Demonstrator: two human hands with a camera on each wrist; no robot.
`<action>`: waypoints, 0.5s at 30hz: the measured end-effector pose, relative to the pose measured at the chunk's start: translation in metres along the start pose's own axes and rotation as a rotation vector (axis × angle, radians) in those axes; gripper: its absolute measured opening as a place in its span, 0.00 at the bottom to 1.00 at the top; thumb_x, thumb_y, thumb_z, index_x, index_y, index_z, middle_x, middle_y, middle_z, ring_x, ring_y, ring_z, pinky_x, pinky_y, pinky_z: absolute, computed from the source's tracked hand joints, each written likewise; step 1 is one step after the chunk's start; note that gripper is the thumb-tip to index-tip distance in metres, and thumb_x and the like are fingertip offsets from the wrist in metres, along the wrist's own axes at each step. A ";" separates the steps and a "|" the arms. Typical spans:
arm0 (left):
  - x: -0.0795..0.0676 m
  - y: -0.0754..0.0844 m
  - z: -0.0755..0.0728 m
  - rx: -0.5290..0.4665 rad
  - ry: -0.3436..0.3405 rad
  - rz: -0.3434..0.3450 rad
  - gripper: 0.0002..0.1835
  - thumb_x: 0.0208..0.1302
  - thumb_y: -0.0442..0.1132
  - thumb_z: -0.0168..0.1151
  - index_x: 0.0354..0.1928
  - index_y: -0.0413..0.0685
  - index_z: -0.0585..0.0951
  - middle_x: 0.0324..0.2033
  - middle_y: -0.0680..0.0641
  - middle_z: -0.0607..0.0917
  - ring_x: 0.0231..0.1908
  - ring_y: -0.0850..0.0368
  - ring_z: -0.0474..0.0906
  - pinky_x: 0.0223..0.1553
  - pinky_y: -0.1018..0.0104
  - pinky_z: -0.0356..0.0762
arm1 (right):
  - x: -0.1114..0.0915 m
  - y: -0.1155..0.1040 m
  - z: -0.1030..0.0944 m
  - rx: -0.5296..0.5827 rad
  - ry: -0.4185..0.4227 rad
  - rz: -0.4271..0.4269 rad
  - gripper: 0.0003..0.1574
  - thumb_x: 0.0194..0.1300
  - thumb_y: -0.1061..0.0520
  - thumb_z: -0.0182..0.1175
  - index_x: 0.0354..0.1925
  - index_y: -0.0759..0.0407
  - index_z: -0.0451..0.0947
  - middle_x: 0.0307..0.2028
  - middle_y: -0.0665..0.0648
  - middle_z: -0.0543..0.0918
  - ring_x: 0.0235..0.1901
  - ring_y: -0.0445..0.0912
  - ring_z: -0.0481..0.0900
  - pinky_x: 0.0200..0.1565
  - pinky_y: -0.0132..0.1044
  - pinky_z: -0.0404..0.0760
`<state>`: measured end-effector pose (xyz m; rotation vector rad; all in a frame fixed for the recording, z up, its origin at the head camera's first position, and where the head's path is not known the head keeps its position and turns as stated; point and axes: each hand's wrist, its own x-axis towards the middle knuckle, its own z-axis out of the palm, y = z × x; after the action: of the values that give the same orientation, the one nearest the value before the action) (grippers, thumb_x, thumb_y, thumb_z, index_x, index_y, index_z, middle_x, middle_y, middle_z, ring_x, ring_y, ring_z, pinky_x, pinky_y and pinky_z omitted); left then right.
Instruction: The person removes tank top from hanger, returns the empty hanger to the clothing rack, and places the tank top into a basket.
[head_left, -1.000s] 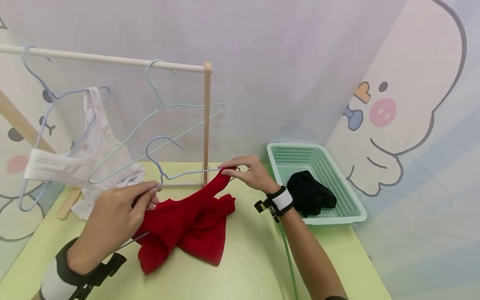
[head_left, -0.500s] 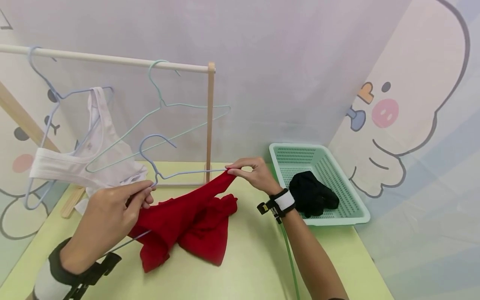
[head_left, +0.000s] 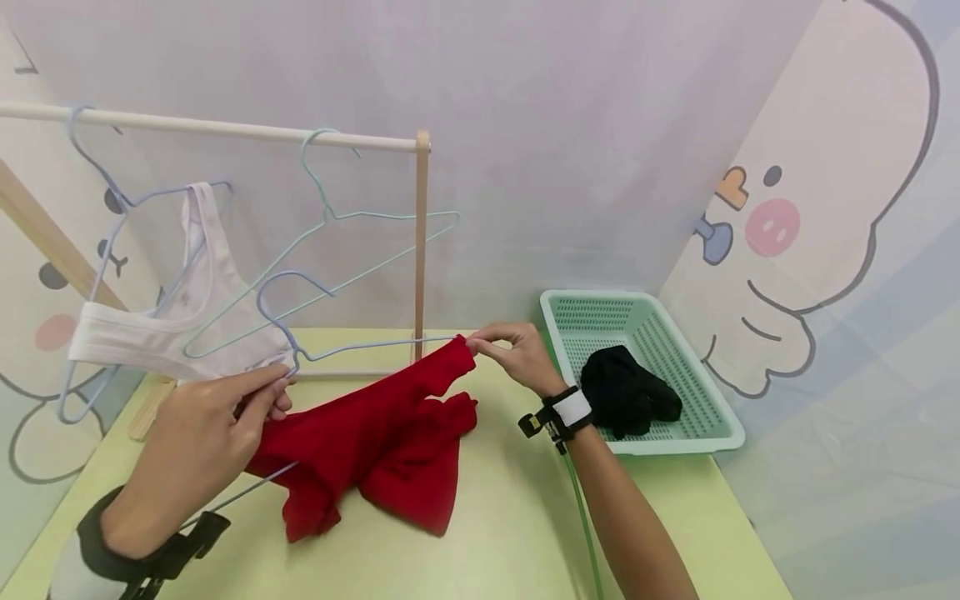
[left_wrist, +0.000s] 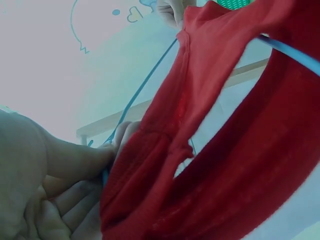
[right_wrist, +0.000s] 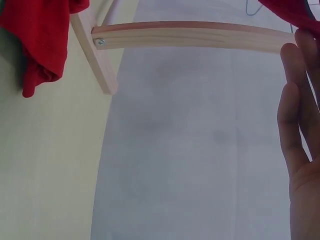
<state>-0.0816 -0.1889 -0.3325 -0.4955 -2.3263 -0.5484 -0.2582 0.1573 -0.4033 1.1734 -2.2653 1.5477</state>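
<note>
Since the earlier frame, the red garment's (head_left: 375, 429) upper edge has drawn wider at lower centre, and the blue hanger (head_left: 352, 347) has shifted left. That side now appears seated over the hanger. Hands apart: the left hand (head_left: 202, 437) pinches the hanger's neck; the right hand (head_left: 521, 357) pinches the garment's corner.

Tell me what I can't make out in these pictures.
Held blue hanger, head view: the red garment hides part of its lower bar; the left hand covers some wire.
White rail, head view: left end cut off by the left edge.
Black cloth in the basket, head view: bunched, so its own folds hide its shape.
Right hand, right wrist view: cut off by the right edge.
</note>
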 end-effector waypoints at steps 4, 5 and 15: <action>0.000 -0.001 -0.001 0.004 -0.006 -0.010 0.13 0.55 0.28 0.65 0.44 0.38 0.87 0.26 0.54 0.86 0.27 0.58 0.83 0.21 0.72 0.68 | -0.003 -0.002 0.002 0.006 -0.009 0.052 0.07 0.64 0.65 0.64 0.42 0.65 0.86 0.37 0.54 0.86 0.42 0.44 0.83 0.45 0.46 0.79; 0.000 -0.001 -0.001 0.004 -0.006 -0.011 0.13 0.56 0.28 0.65 0.44 0.38 0.87 0.27 0.53 0.86 0.27 0.57 0.83 0.21 0.71 0.67 | -0.003 -0.003 0.003 0.003 -0.011 0.066 0.08 0.64 0.65 0.65 0.42 0.64 0.86 0.37 0.54 0.86 0.42 0.43 0.82 0.44 0.45 0.79; 0.000 -0.007 0.001 -0.002 -0.001 -0.007 0.13 0.56 0.28 0.65 0.44 0.37 0.87 0.29 0.49 0.87 0.29 0.53 0.85 0.23 0.65 0.73 | -0.006 0.027 0.005 0.087 -0.089 0.118 0.04 0.63 0.63 0.67 0.36 0.61 0.88 0.31 0.51 0.86 0.34 0.49 0.82 0.41 0.43 0.79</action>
<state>-0.0854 -0.1943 -0.3353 -0.4886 -2.3296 -0.5542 -0.2706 0.1600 -0.4281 1.1716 -2.3855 1.6850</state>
